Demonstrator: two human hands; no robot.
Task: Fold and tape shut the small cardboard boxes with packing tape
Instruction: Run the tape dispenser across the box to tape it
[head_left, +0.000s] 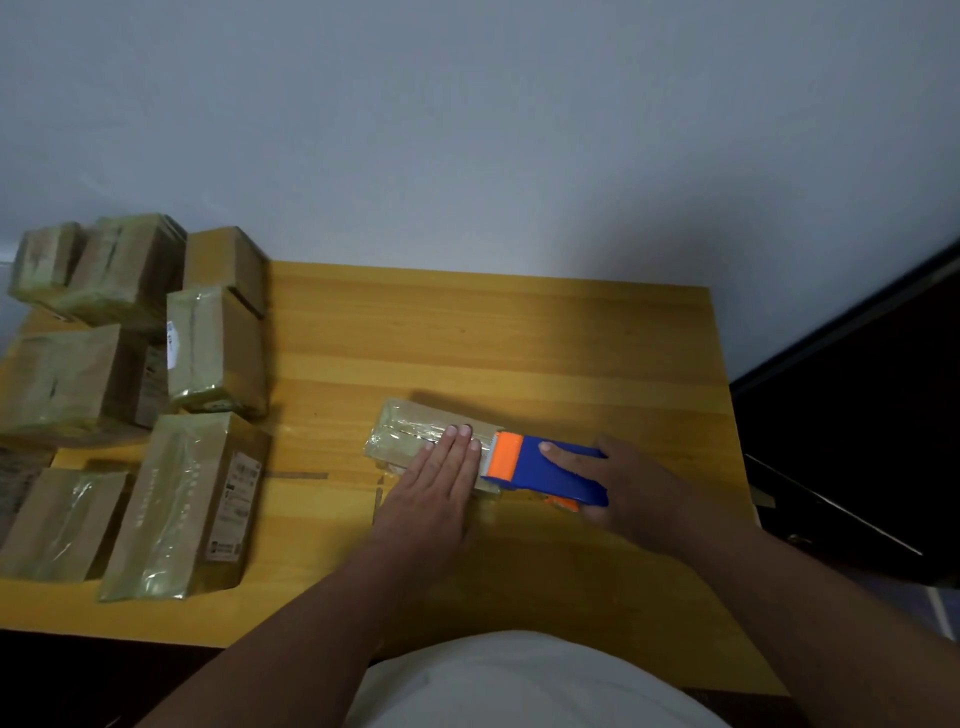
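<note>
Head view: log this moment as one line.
left hand flat on small box | right hand grips tape dispenser at box's right end | taped boxes stacked left | table

One view only, worn on the person's head. It looks forward and steeply down over a white-clad torso at the bottom edge, onto a yellow wooden table (519, 332). Wide-angle: table edges bow outward. Close range; both forearms enter from the bottom. The left hand (434, 483) and right hand (623, 488) sit just below centre. A pale wall fills the upper third. Left edge takes in a cluster of taped boxes (202, 353); right edge, dark furniture (857, 415).
</note>
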